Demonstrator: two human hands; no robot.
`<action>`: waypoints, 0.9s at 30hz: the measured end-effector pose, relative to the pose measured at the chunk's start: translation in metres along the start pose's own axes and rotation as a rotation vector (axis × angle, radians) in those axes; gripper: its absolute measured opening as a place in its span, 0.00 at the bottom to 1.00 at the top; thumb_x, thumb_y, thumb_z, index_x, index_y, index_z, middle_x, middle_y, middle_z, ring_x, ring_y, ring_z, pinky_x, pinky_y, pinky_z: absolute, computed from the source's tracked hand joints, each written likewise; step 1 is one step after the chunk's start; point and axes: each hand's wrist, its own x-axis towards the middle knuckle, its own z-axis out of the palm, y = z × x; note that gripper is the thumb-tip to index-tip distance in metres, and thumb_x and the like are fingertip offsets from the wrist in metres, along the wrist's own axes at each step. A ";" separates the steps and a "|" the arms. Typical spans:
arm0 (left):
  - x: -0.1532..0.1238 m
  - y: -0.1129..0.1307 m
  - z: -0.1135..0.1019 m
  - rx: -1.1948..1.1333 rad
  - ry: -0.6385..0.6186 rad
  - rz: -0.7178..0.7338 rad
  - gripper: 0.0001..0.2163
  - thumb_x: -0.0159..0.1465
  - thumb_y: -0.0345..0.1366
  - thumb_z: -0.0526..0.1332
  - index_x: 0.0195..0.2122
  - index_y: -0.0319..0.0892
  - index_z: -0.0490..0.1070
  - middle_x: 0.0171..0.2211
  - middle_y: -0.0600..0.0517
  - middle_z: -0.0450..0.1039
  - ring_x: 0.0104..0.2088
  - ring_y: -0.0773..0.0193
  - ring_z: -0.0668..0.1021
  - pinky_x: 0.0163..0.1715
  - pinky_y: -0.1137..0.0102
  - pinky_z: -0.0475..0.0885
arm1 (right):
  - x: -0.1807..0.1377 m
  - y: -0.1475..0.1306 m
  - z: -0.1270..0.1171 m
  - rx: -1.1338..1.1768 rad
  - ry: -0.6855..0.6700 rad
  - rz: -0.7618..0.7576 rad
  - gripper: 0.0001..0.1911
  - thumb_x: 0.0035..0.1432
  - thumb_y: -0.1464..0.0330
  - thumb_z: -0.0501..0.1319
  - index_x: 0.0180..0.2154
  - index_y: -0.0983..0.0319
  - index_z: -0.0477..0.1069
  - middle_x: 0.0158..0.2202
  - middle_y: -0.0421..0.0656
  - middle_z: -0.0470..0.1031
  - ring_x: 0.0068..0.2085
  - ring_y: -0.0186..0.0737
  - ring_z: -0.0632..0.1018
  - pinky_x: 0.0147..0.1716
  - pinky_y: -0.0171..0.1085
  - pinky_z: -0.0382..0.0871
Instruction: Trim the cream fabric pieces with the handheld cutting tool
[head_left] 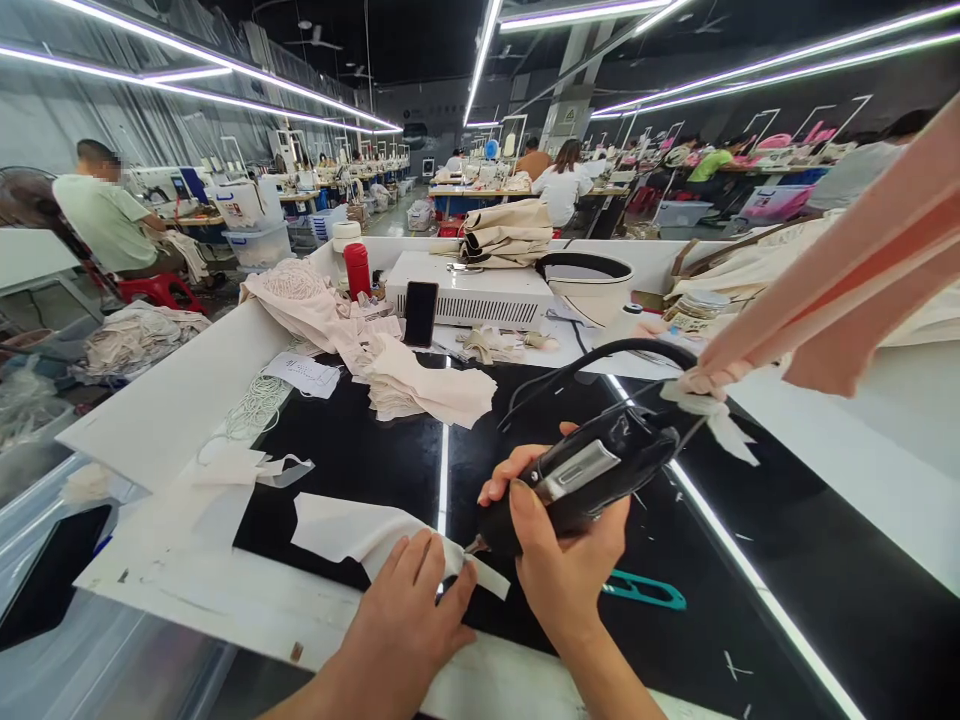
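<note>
My right hand point(566, 550) is wrapped round a black corded hand-held power tool point(577, 475). Its narrow metal tip points down to the left and meets a strip of pale fabric point(352, 528), or stops just above it. Fingers stretched over that fabric, my left hand point(409, 600) presses it against the black tabletop point(555, 400), close beside the tip. Part of the strip is hidden under these fingers. Just beyond my right wrist lies a teal flat-handled tool point(649, 590). A pink fabric band point(825, 270) is tied at the power tool's rear end and runs up to the right.
Stacked pale fabric pieces point(431, 385) lie ahead, near a phone point(421, 313) and a red bottle point(357, 271). Behind them stands a white vented box point(465, 285). White cord point(259, 405) and scraps are at left. Several people sit at sewing stations beyond.
</note>
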 end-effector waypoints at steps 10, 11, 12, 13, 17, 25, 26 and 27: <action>0.000 -0.007 -0.004 0.007 0.044 0.045 0.24 0.67 0.50 0.68 0.56 0.39 0.71 0.47 0.36 0.78 0.48 0.43 0.83 0.44 0.53 0.82 | 0.002 0.003 0.012 0.045 -0.006 0.001 0.23 0.57 0.72 0.68 0.51 0.52 0.64 0.32 0.33 0.76 0.24 0.32 0.76 0.24 0.35 0.78; 0.000 -0.008 -0.004 0.012 0.044 0.050 0.24 0.67 0.50 0.69 0.56 0.40 0.71 0.47 0.37 0.78 0.47 0.43 0.83 0.44 0.53 0.82 | 0.002 0.003 0.014 0.047 -0.014 0.002 0.23 0.57 0.73 0.68 0.51 0.52 0.63 0.32 0.33 0.76 0.24 0.32 0.76 0.24 0.35 0.77; 0.000 -0.008 -0.004 0.015 0.043 0.054 0.24 0.66 0.51 0.69 0.56 0.40 0.71 0.47 0.37 0.78 0.47 0.43 0.83 0.43 0.54 0.83 | 0.001 0.004 0.015 0.048 -0.018 0.004 0.23 0.58 0.73 0.68 0.51 0.52 0.63 0.32 0.33 0.76 0.24 0.32 0.76 0.23 0.34 0.77; 0.000 -0.009 -0.004 0.017 0.041 0.058 0.24 0.66 0.51 0.69 0.56 0.40 0.72 0.47 0.37 0.78 0.47 0.44 0.83 0.43 0.54 0.83 | 0.001 0.004 0.016 0.050 -0.019 0.008 0.23 0.58 0.73 0.67 0.51 0.52 0.63 0.32 0.33 0.76 0.24 0.32 0.76 0.22 0.34 0.76; -0.003 -0.010 -0.002 0.018 0.031 0.064 0.25 0.65 0.51 0.70 0.56 0.41 0.71 0.48 0.38 0.79 0.48 0.43 0.83 0.44 0.54 0.83 | 0.001 0.004 0.016 0.076 -0.010 0.016 0.22 0.59 0.74 0.67 0.51 0.52 0.64 0.32 0.33 0.76 0.24 0.32 0.76 0.19 0.32 0.72; -0.008 -0.010 0.005 0.016 0.014 0.066 0.24 0.68 0.52 0.66 0.58 0.42 0.71 0.51 0.37 0.78 0.51 0.43 0.82 0.46 0.54 0.81 | 0.004 0.010 0.022 0.119 -0.027 -0.006 0.21 0.58 0.75 0.67 0.49 0.52 0.65 0.33 0.32 0.77 0.25 0.31 0.76 0.22 0.32 0.74; -0.008 -0.010 0.006 0.017 0.016 0.065 0.24 0.69 0.52 0.66 0.58 0.42 0.71 0.51 0.37 0.78 0.51 0.43 0.81 0.46 0.54 0.81 | 0.004 0.011 0.022 0.115 -0.034 -0.002 0.21 0.58 0.74 0.67 0.49 0.52 0.65 0.33 0.32 0.77 0.25 0.31 0.76 0.21 0.32 0.74; -0.009 -0.010 0.007 0.018 0.019 0.062 0.24 0.69 0.52 0.65 0.58 0.42 0.71 0.51 0.37 0.78 0.51 0.43 0.81 0.46 0.54 0.81 | 0.003 0.013 0.022 0.111 -0.039 0.003 0.21 0.59 0.74 0.67 0.49 0.52 0.65 0.33 0.32 0.76 0.25 0.31 0.76 0.21 0.31 0.73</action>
